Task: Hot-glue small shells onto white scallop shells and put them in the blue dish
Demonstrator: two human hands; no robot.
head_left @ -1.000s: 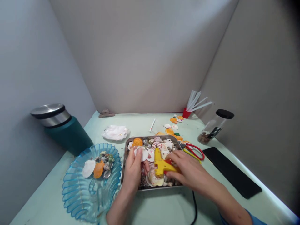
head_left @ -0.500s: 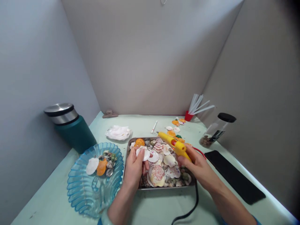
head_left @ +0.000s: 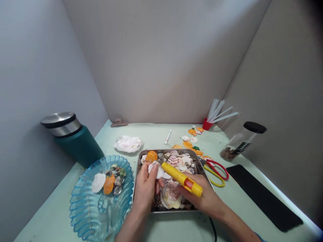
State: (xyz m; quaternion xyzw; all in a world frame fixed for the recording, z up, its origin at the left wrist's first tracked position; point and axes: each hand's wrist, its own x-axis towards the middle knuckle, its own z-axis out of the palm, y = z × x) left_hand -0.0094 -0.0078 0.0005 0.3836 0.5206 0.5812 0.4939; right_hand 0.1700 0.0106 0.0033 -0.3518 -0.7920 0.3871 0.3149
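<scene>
My left hand (head_left: 146,185) pinches a white seashell (head_left: 159,170) between thumb and fingers, above the left side of a metal tray (head_left: 174,211). In my right hand (head_left: 199,191) is a yellow hot glue gun (head_left: 180,177), its nozzle pointing left and lying close to the shell; whether they touch I cannot tell. Shells fill the tray under both hands, among them an orange scallop shell (head_left: 151,156) and a pink-speckled shell (head_left: 173,195). The glue gun's black cord (head_left: 213,228) runs down at the tray's front right.
A blue glass dish (head_left: 80,215) with several shells is on the left, before a teal bottle (head_left: 78,144). To the right lie scissors (head_left: 222,171) and a black slab (head_left: 264,198). Farther back are a lidded jar (head_left: 242,141), a red cup (head_left: 207,124) of glue sticks and a white bundle (head_left: 128,144).
The glue gun has come left and down, bringing its nozzle close to the shell in my left hand. The scissors' handles are now uncovered. My view has shifted slightly.
</scene>
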